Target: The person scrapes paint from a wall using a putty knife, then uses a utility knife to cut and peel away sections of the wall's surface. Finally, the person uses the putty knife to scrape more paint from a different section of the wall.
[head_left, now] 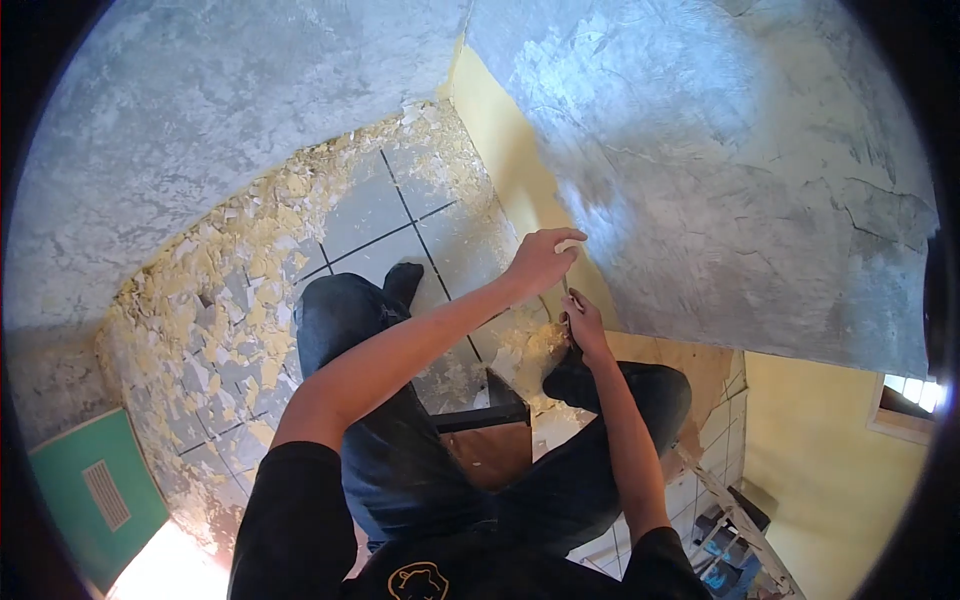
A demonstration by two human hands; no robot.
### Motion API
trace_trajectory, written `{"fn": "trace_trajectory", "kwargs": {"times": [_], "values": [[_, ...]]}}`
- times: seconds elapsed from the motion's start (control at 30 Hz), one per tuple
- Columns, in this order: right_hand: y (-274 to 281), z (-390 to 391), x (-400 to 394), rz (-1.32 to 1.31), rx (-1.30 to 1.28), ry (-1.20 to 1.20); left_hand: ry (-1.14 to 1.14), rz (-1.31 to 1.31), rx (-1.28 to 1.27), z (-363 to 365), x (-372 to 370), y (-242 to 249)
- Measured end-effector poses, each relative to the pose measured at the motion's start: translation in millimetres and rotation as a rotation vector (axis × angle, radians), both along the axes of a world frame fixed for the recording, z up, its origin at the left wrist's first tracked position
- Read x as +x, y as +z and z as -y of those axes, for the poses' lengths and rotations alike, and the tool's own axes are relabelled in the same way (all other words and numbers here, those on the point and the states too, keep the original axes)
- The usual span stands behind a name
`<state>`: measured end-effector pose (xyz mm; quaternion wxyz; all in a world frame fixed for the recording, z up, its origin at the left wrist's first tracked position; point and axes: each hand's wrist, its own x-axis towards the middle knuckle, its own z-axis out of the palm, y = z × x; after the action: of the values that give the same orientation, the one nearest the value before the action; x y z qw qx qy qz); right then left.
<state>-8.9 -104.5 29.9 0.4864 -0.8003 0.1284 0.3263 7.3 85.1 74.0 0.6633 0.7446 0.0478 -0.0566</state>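
Observation:
My left hand (543, 262) is raised beside the edge of the wall with its fingers apart, just above my right hand. My right hand (585, 324) is closed around a slim scraper-like tool (566, 287), which points up toward my left hand. Whether the tool's tip touches the left fingers cannot be made out. Next to both hands is the wall (660, 180), with patchy grey plaster above and a strip of yellow paint (515, 150) low down. Flakes of yellow paint (535, 345) lie on the floor under my hands.
I sit low with bent knees above a dark-edged brown box or stool (490, 450). Paint chips (235, 340) cover much of the tiled floor (370, 215). A green panel with a vent (100, 490) stands at lower left. A wooden plank (740, 520) and blue-black items (725, 565) are at lower right.

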Motion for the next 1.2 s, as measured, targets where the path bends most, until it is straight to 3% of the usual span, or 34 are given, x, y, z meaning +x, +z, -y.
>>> {"fn": "trace_trajectory", "kwargs": {"times": [0.13, 0.2, 0.33, 0.4, 0.5, 0.63, 0.83, 1.03, 1.1, 1.13, 1.2], "values": [[34.1, -2.7, -0.6, 0.091, 0.044, 0.083, 0.039, -0.034, 0.022, 1.1, 1.9, 10.4], [59.6, -5.2, -7.6, 0.073, 0.245, -0.121, 0.231, 0.044, 0.136, 1.3, 0.0, 18.6], [112.2, -12.3, -37.8, 0.2, 0.357, -0.302, 0.323, -0.064, 0.175, 0.0, -0.9, 38.0], [123.9, -17.4, -48.6, 0.299, 0.359, -0.327, 0.08, -0.221, -0.192, 1.2, -6.9, 48.0], [134.2, -26.6, -57.3, 0.366, 0.348, -0.185, -0.028, -0.246, -0.393, 4.2, -19.0, 62.2], [139.2, -44.0, -66.2, 0.416, 0.311, -0.025, -0.026, -0.247, -0.57, -0.7, -23.8, 77.5], [155.6, -70.4, -81.1, 0.439, 0.318, 0.003, 0.136, -0.228, -0.834, -8.4, -24.9, 85.3], [166.2, -91.5, -79.2, 0.403, 0.17, 0.123, 0.261, -0.177, -0.605, -25.1, -28.1, 82.4], [164.7, -95.4, -67.1, 0.355, 0.146, 0.16, 0.382, -0.058, -0.346, -7.4, -20.7, 51.6], [157.7, -92.8, -56.8, 0.301, 0.181, 0.143, 0.384, -0.062, -0.351, -1.5, -21.3, 49.8], [137.3, -87.8, -26.1, 0.24, 0.213, 0.13, 0.349, 0.073, -0.072, 10.4, -19.8, 45.0]]}}
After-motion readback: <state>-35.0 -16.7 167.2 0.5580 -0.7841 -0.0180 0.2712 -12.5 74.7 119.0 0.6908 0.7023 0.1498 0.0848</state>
